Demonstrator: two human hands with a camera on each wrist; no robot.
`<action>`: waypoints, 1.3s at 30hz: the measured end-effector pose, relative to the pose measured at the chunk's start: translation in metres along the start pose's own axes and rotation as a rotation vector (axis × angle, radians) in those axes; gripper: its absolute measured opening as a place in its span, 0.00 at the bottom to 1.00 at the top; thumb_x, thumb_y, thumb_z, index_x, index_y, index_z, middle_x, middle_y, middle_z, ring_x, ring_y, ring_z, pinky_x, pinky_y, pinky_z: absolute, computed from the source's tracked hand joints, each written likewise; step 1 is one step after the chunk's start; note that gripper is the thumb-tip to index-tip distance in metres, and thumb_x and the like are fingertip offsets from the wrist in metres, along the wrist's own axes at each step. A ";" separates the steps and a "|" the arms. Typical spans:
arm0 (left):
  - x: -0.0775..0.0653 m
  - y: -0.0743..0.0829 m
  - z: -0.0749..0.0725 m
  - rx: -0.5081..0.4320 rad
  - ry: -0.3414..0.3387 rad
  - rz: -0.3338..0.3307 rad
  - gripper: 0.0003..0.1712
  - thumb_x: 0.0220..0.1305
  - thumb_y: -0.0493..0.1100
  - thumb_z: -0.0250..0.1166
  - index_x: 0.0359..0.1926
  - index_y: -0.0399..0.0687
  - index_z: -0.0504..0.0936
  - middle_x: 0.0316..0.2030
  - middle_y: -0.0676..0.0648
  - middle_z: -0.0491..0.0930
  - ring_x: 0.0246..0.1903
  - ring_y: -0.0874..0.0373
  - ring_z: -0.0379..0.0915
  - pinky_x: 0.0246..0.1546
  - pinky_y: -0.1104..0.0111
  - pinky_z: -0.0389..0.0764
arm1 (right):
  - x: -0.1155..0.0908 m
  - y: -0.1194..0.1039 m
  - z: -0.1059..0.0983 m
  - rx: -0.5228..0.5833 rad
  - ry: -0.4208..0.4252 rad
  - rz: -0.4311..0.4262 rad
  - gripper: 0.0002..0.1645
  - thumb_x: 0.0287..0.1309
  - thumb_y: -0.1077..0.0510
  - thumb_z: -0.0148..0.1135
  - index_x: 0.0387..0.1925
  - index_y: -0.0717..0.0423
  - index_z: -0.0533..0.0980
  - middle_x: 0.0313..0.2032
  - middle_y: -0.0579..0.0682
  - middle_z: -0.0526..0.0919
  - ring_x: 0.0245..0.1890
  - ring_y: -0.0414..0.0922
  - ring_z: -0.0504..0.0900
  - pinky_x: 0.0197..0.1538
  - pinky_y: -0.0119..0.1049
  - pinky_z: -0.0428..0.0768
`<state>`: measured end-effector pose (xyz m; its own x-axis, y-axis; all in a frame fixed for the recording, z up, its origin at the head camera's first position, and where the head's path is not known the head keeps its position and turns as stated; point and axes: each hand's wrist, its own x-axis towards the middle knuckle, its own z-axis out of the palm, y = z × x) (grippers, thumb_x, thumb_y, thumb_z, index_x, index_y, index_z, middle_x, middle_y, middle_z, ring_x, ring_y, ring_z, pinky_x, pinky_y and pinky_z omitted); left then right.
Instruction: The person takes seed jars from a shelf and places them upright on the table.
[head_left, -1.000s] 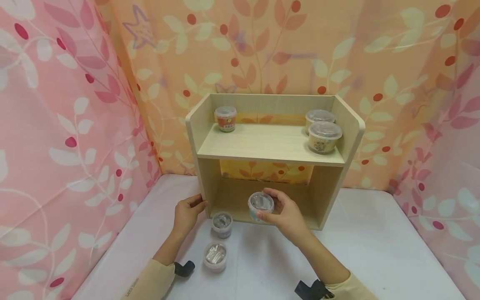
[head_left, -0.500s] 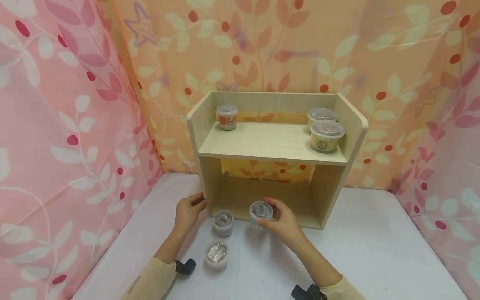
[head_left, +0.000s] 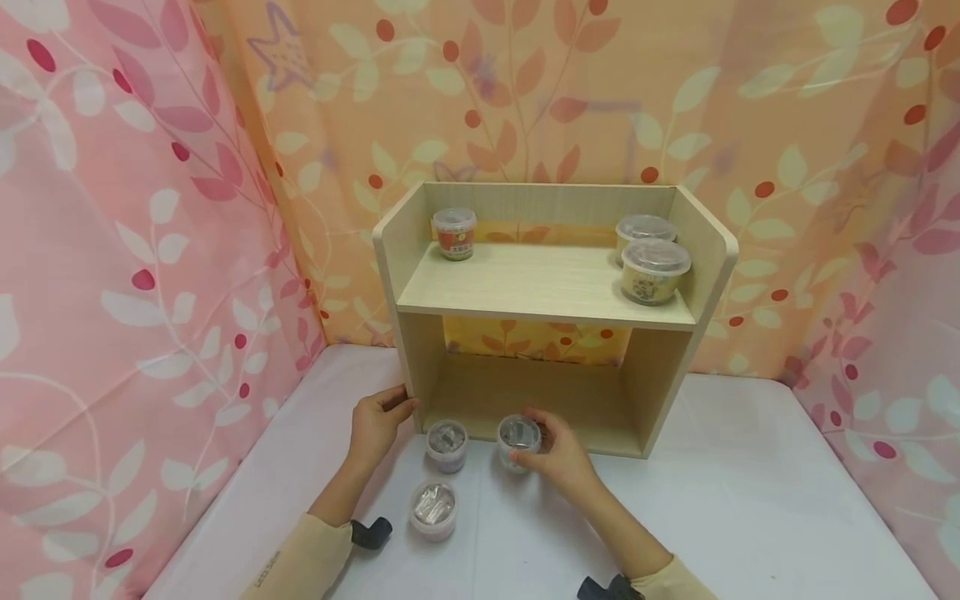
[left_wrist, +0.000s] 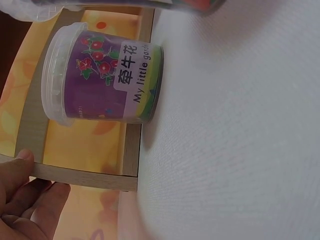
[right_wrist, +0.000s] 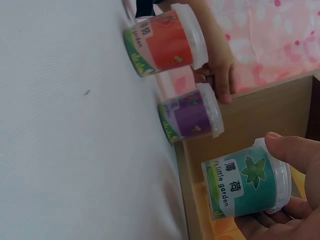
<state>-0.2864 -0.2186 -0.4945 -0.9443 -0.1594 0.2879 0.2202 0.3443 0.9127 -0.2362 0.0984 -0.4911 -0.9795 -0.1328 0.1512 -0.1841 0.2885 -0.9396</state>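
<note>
My right hand (head_left: 558,454) grips a teal plastic cup (right_wrist: 245,182) by its clear lid, thumb and fingers on opposite sides. The cup has a green leaf picture and the words "My little garden". It is in front of the shelf's lower level, and in the right wrist view its base looks slightly off the table. My left hand (head_left: 378,425) pinches the front edge of the wooden shelf's (head_left: 547,283) left side panel. Close beside it stands a purple cup (left_wrist: 107,80). Nearer to me is a red cup (right_wrist: 162,42), also upright and lidded.
On the upper level, a red-labelled cup (head_left: 454,235) stands at the left. Two yellow lidded tubs, a front one (head_left: 654,273) and a back one (head_left: 645,229), stand at the right. A white cloth covers the table (head_left: 735,500); patterned curtains (head_left: 135,250) surround it.
My right hand has lowered the teal cup and brought it toward me, from the shelf's lower front edge to just before it. The left hand keeps its grip on the panel.
</note>
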 end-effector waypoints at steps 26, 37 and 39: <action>0.000 -0.003 0.001 -0.011 0.002 -0.008 0.18 0.61 0.39 0.76 0.51 0.38 0.88 0.43 0.39 0.89 0.42 0.59 0.86 0.38 0.77 0.84 | -0.003 0.017 0.011 -0.120 -0.024 -0.026 0.45 0.44 0.58 0.84 0.64 0.63 0.74 0.60 0.59 0.79 0.62 0.58 0.77 0.66 0.56 0.75; 0.000 -0.004 0.001 0.002 0.009 -0.008 0.18 0.61 0.39 0.76 0.51 0.38 0.88 0.42 0.40 0.90 0.42 0.59 0.86 0.38 0.76 0.84 | -0.004 0.018 0.010 -0.176 -0.016 -0.052 0.45 0.45 0.57 0.84 0.65 0.62 0.73 0.59 0.59 0.79 0.59 0.57 0.78 0.63 0.54 0.77; 0.000 -0.003 0.001 -0.001 0.010 -0.008 0.18 0.61 0.38 0.75 0.51 0.37 0.88 0.42 0.39 0.89 0.41 0.59 0.86 0.38 0.76 0.84 | -0.004 0.018 0.010 -0.205 -0.017 -0.065 0.46 0.45 0.56 0.84 0.65 0.62 0.73 0.59 0.59 0.79 0.59 0.56 0.78 0.62 0.55 0.77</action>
<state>-0.2870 -0.2186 -0.4974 -0.9435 -0.1712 0.2836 0.2131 0.3420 0.9152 -0.2348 0.0947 -0.5121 -0.9639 -0.1729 0.2025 -0.2612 0.4656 -0.8456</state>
